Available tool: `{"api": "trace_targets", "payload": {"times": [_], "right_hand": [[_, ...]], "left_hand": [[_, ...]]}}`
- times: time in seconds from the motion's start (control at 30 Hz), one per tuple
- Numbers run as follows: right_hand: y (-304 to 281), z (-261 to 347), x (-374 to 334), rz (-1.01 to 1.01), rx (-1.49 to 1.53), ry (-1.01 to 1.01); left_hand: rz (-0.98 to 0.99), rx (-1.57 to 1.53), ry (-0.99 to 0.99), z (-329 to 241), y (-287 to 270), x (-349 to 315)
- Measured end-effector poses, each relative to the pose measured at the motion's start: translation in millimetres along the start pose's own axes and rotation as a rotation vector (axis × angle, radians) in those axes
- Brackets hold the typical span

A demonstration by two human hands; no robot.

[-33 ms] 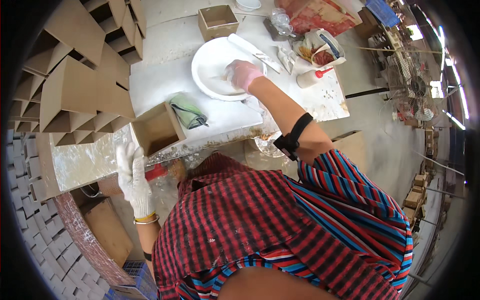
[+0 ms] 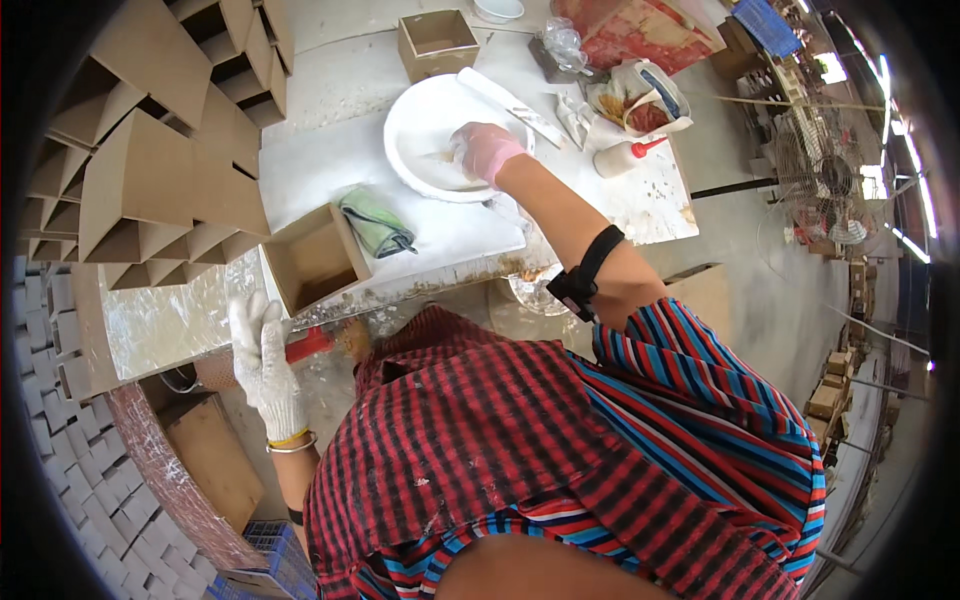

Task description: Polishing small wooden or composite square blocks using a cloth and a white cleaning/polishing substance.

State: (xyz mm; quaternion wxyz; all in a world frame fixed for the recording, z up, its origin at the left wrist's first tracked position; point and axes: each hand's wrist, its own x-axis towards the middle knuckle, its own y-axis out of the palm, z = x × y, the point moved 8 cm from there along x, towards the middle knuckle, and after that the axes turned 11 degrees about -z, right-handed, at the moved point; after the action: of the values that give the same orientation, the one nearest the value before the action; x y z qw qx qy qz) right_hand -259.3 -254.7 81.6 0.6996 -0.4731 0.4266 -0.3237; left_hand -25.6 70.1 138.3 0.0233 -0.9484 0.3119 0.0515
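My right hand (image 2: 487, 154), in a pink glove, reaches into a round white basin (image 2: 408, 160). Its fingers bend down together and are smeared white; whatever they hold cannot be made out. A long flat white strip (image 2: 500, 100) rests across the basin's far right rim. My left hand (image 2: 262, 350) wears a white knit glove and hangs near the table's front edge, fingers stretched out with nothing in them. Close to it, an open brown board box (image 2: 322, 262) lies at the table edge, next to a folded green cloth (image 2: 378, 224).
Brown boxes (image 2: 150, 180) are stacked high at the left. Another open box (image 2: 438, 46) stands behind the basin. Toward the right are a red-tipped white bottle (image 2: 620, 158), a bag of odds and ends (image 2: 645, 97) and a standing fan (image 2: 815, 165). A red handle (image 2: 310, 344) shows below the table edge.
My left hand has shifted slightly down and toward the left. My right hand stays in the basin almost unmoved.
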Motion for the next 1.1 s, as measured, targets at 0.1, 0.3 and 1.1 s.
{"api": "trace_targets", "payload": {"times": [0.1,0.3,1.1], "right_hand": [[7.3,3.1,3.0,-0.089,0.007,-0.024],[18.9,2.6,10.8,-0.057,-0.059,-0.027],[11.2,50.1,-33.9,0.484,2.002,-0.125]], "left_hand": [[-0.074,-0.016,-0.037,4.2,-18.2,-7.5],[-0.125,0.05,-0.049,9.1,-32.7,-12.6],[0.089,0.58,0.041,41.0,-9.3,9.3]]}}
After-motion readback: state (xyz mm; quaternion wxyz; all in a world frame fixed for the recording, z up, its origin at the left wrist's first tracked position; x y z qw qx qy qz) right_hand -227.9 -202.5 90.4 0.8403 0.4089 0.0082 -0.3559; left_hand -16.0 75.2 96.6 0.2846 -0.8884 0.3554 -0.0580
